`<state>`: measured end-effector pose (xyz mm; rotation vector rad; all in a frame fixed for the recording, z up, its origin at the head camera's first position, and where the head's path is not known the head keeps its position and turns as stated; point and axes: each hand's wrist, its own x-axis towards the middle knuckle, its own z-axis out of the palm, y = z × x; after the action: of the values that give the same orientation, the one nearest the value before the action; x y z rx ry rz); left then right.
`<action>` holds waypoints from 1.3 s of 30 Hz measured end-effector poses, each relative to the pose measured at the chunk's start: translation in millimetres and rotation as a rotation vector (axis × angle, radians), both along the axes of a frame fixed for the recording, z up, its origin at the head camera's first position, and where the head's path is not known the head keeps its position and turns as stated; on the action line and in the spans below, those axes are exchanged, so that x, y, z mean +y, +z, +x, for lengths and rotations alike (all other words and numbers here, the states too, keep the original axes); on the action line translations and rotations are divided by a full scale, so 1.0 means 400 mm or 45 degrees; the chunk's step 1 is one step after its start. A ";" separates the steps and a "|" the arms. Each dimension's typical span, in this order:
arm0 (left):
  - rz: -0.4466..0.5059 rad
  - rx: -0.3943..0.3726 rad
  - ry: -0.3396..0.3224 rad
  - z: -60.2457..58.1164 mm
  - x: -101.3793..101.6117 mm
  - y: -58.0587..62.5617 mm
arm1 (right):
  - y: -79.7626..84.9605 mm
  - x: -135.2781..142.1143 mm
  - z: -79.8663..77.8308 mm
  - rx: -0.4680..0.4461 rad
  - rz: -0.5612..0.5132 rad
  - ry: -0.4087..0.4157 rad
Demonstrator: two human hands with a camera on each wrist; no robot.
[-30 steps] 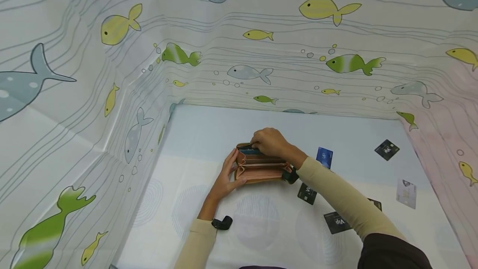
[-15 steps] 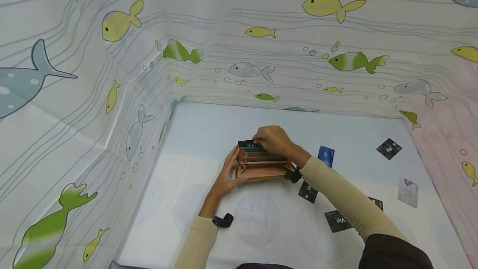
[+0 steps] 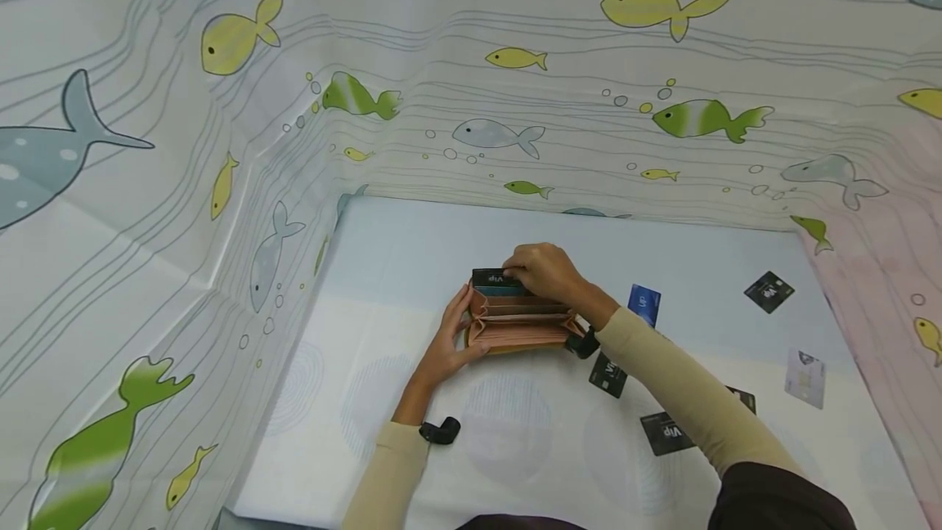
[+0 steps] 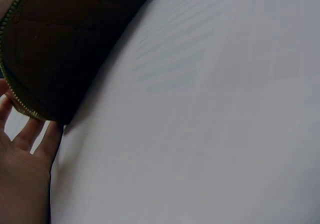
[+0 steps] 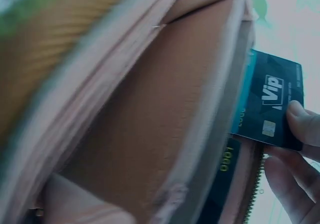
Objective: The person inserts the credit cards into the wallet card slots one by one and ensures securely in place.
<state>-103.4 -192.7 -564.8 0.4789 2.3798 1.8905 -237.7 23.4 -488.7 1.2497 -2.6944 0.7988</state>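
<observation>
An unzipped wallet (image 3: 524,339) with pink-tan compartments stands open on the table. My left hand (image 3: 445,357) grips its left end, thumb in front and fingers behind; the left wrist view shows its dark quilted outside (image 4: 65,39) and brass zip. At the wallet's far side my right hand (image 3: 546,272) pinches a black "Vip" card (image 5: 275,96) between thumb and fingers. Most of that card stands up above the card slots. A teal card edge (image 5: 245,91) shows right in front of it, and a dark numbered card (image 5: 220,184) sits in the slots beside it.
Right of the wallet lie a blue card (image 3: 643,304) and a black card (image 3: 608,375). Another black card (image 3: 665,434) is partly under the right sleeve. Farther right are a black card (image 3: 769,292) and a silver card (image 3: 805,378). Fish-printed sheeting (image 3: 574,88) walls the table.
My right hand has drawn the black card upward, so its "Vip" face now shows above the wallet's far edge. My left hand keeps its grip on the wallet.
</observation>
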 end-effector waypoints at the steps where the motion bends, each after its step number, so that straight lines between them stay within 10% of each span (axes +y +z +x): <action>1: -0.002 0.001 -0.001 0.000 -0.001 0.000 | -0.003 0.000 0.002 0.007 0.009 0.001; 39: 0.016 -0.034 -0.005 0.005 -0.005 0.000 | -0.024 0.012 0.011 0.070 0.012 0.081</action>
<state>-101.3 -194.9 -564.8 0.4554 2.3500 1.8995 -233.2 28.0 -498.1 1.3458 -2.6306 0.7482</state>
